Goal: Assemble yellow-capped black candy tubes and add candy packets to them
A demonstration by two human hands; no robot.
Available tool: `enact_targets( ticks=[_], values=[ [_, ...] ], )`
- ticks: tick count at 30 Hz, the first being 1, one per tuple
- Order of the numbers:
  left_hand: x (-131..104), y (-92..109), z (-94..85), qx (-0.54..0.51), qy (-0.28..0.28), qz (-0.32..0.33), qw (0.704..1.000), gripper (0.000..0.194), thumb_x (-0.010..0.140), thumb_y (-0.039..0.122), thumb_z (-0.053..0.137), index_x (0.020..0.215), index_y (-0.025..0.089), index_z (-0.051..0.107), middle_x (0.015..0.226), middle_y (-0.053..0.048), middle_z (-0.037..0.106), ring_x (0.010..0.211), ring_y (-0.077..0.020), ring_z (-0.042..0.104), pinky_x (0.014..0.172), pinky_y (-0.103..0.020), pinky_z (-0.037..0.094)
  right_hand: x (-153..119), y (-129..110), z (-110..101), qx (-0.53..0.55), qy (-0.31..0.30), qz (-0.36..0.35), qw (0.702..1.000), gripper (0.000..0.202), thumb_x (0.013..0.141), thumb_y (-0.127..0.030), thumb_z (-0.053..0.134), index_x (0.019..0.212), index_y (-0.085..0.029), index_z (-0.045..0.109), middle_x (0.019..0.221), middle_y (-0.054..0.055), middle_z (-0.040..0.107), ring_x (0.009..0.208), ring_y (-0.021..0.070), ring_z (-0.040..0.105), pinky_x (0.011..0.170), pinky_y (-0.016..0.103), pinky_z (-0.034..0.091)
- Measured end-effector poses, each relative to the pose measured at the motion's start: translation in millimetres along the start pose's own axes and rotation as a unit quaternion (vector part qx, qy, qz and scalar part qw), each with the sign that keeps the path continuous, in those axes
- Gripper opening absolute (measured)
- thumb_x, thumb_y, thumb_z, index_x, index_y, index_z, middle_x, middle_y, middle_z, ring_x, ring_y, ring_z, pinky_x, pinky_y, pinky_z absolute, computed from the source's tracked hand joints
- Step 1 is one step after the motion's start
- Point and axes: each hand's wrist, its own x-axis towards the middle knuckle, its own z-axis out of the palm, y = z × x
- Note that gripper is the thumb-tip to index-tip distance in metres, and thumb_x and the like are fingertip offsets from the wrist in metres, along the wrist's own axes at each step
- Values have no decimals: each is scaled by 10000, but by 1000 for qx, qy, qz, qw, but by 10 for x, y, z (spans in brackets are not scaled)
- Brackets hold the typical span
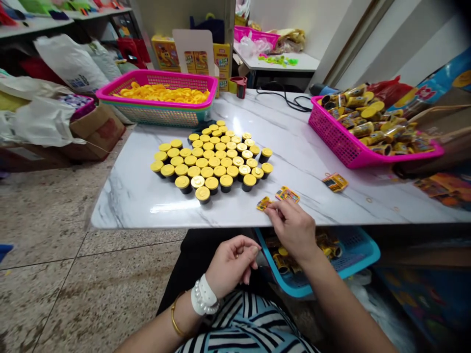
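Note:
My right hand (294, 228) is at the table's front edge, its fingertips pinched on a small yellow printed packet (264, 203). Just beyond the fingers lies another printed packet (287, 194), and a third packet (335, 182) is farther right. My left hand (235, 260) hovers over my lap with its fingers curled together; whatever they hold, if anything, is too small to make out. Several black cups with yellow lids (207, 172) stand close together on the marble-patterned table (125, 196), left of my right hand.
A pink basket (156, 74) of yellow rings stands at the back left. Another pink basket (344, 142), heaped with yellow tubes, is at the right. A blue basket (294, 290) with similar tubes sits below the table edge. A black cable (290, 100) lies at the back.

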Motion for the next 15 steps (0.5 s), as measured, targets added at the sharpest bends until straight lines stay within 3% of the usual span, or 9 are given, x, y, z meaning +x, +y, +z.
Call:
enact_targets(
  ticks=[6,9,11,13,15],
  values=[
    [-69,104,25,-45,69,70,994,454,794,519,687,1037,146,603,721,8,608,406,-42,476,358,-151,298,-159,-327,-196,97,1,-53,994,65,896,-186,620,849,-185,665,720,18,626,644,134,579,620,253,450],
    [-126,104,-20,-53,104,88,989,424,793,504,695,1003,143,625,597,38,555,422,-54,450,385,-158,308,-384,-521,-196,149,-32,-67,986,56,873,-157,637,887,-197,673,735,21,620,657,140,575,622,261,464],
    [-159,97,-80,-37,119,78,989,382,800,504,682,898,135,655,533,44,519,421,-56,421,395,-163,298,-508,-585,-178,192,-43,-23,980,132,852,-191,667,984,-200,669,784,26,607,659,140,560,605,264,472],
    [-188,86,-147,-7,124,69,990,356,790,484,694,823,129,679,552,26,544,435,-55,407,404,-169,292,-578,-598,-153,238,-49,65,968,341,831,-267,699,1155,-195,617,884,44,603,657,137,549,542,252,462],
    [-214,65,-201,29,117,66,991,324,779,451,709,787,127,697,590,11,573,452,-55,400,415,-175,293,-602,-587,-117,284,-105,124,945,370,852,-322,676,1189,-192,596,916,49,607,659,134,557,506,237,449]
  ],
)
